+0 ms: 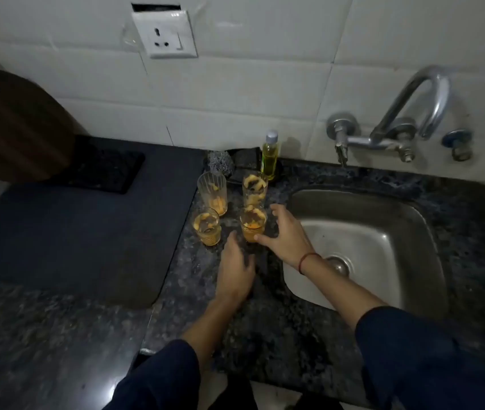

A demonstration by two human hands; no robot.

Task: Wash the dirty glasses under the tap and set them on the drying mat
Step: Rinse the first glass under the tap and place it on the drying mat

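Orange-stained glass (253,224) between spread right fingers (275,210); left fingers (231,240) loose, empty.

clear ribbed glasses (212,193); brushed steel sink (412,220); glossy speckled stone counter (265,327); matt mat (72,232).

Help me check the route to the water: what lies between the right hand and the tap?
In the head view, only the bare steel sink and a strip of dark stone counter lie between the right hand and the tap.
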